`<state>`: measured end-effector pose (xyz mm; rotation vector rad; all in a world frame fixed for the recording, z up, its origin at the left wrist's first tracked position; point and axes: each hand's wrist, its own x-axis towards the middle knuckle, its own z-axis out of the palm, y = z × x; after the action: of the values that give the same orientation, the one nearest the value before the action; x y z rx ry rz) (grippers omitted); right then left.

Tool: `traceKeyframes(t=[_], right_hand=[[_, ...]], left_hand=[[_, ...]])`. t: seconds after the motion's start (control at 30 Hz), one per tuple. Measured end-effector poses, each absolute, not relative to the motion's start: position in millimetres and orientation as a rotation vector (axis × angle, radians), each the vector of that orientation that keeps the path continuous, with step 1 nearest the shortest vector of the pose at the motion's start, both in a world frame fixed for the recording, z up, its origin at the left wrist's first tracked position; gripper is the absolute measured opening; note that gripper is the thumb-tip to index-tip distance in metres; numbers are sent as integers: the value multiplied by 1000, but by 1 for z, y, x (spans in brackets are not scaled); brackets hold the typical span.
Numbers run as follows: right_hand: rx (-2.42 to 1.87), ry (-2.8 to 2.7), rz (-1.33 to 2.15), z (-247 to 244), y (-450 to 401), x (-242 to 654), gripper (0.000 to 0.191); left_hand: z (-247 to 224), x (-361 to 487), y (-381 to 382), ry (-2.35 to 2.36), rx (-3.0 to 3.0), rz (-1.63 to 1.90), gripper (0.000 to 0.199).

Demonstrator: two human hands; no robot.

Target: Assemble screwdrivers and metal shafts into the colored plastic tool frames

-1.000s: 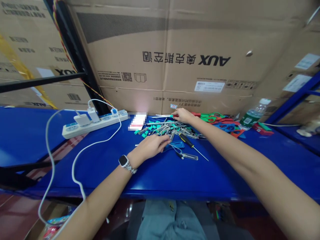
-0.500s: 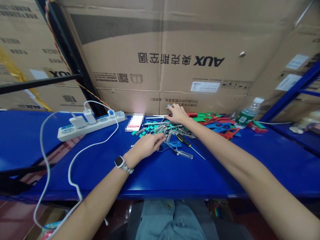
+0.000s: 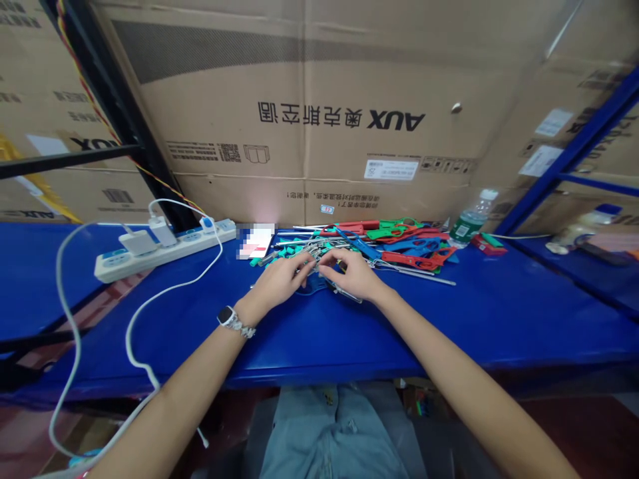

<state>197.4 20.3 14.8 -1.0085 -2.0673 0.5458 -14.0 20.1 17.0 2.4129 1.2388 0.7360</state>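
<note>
A tall cardboard box [image 3: 339, 86] is stood behind the blue table [image 3: 464, 319]; neither hand is brought against it. At left a white power strip [image 3: 170, 251] is set toward the back, its cord [image 3: 164, 291] draped over the table and down beside the left forearm [image 3: 194, 379]. Were that arm swung outward, the cord could be snagged and the strip dragged.

At right, plastic tools [image 3: 417, 247] with red, green and blue handles are heaped, a bottle [image 3: 469, 223] stood close beside. If the heap were shoved sideways, the bottle could be tipped.

In the middle, a pile of small tools [image 3: 287, 251], metal with green ends, is spread just beyond and partly behind the fingers. Much is overlapped; with a hard tug, neighbours could be pulled along or scattered.

The left hand [image 3: 279, 279] and right hand [image 3: 357, 276] are lowered at the pile's near edge, fingertips turned toward each other and nearly meeting. All visible fingers are curled; whether anything is pinched cannot be told, the tips being lost in clutter.

Below and between the hands a blue plastic piece [image 3: 313, 286] is glimpsed. Smallest: a slim metal piece [image 3: 349, 295], part-covered by the right hand, easily brushed aside if that palm is dropped.
</note>
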Motion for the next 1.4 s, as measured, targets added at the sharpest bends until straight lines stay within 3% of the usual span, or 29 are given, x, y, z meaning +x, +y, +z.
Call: traceKeyframes(t=[0.3, 0.43, 0.53, 0.87, 1.07, 1.4], right_hand=[[-949, -2019, 739, 13, 22, 196, 12], [-972, -2063, 653, 17, 21, 201, 12], [-1007, -2123, 546, 20, 21, 206, 10], [-976, -2277, 275, 21, 23, 210, 17], [-1004, -2246, 276, 20, 22, 210, 18], [-980, -2299, 186, 21, 22, 210, 19]], left_hand=[[12, -18, 21, 1105, 2334, 848, 32], [11, -21, 22, 1053, 2313, 820, 19], [9, -24, 23, 1051, 2367, 823, 31], [11, -25, 22, 1139, 2438, 806, 28], [8, -26, 24, 1032, 2349, 772, 41], [12, -25, 20, 1005, 2415, 744, 26]])
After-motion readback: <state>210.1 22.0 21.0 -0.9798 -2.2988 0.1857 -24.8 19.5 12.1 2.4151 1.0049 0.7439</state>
